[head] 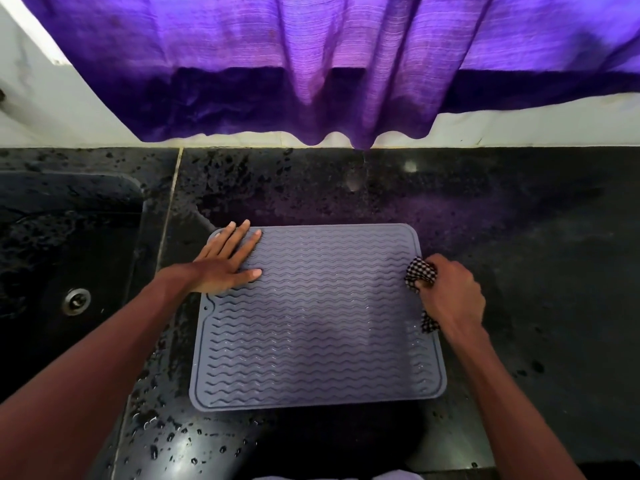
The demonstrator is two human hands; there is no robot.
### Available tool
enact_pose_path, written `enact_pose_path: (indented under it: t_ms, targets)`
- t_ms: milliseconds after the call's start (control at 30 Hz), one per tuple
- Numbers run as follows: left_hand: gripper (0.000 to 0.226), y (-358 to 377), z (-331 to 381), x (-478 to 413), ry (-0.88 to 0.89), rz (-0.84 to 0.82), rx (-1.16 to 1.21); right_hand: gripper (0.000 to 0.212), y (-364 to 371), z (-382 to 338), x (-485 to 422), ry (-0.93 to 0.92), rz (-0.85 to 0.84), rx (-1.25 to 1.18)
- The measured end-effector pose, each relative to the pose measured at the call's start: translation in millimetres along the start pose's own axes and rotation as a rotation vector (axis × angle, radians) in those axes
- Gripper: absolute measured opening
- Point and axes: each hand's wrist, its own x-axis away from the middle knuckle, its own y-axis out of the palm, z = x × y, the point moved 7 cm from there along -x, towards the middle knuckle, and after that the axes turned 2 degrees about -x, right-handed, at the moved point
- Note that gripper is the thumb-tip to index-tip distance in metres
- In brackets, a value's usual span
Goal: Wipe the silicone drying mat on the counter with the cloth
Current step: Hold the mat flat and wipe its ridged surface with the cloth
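Observation:
A grey silicone drying mat point(318, 317) with wavy ridges lies flat on the black counter point(519, 237). My left hand point(225, 261) rests flat on the mat's far left corner, fingers spread, holding nothing. My right hand point(450, 296) is closed around a bunched black-and-white checkered cloth point(420, 275) at the mat's right edge, about midway along it. Parts of the cloth stick out above and below my fist; the rest is hidden in the hand.
A black sink point(69, 258) with a metal drain point(76, 301) lies to the left of the mat. Water drops dot the counter at the left and front. A purple curtain point(311, 64) hangs over the white wall behind the counter.

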Motion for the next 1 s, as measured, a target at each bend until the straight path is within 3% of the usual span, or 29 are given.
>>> enact_pose_path:
  t_ms: [167,300,400,500,600,733,1000]
  targets:
    - [0.070,-1.0,-1.9,1.4,-0.007,0.009,0.013,0.047,35.5,-53.4,25.5,-0.139,-0.190,-0.404]
    - [0.068,-2.8,-0.9,3.7,-0.002,0.016,0.025,0.034,67.6,-92.3,53.0,-0.275,-0.303,-0.432]
    - [0.068,-4.6,-0.4,6.1,0.006,0.003,0.033,0.030,78.6,-105.4,66.1,-0.438,-0.235,-0.319]
    - [0.068,-5.9,1.2,6.6,0.014,-0.019,0.043,0.035,72.5,-108.3,71.3,-0.576,-0.030,-0.085]
    - [0.068,-5.4,1.2,6.4,0.038,-0.033,0.060,0.044,73.6,-111.4,72.6,-0.601,0.047,0.035]
    - [0.069,-4.4,-1.3,4.1,0.063,-0.051,0.073,0.052,87.4,-122.8,75.8,-0.599,0.108,0.007]
    - [0.067,-3.7,-4.5,-2.3,0.075,-0.100,0.058,0.047,109.8,-183.7,96.9,-0.695,0.077,-0.103]
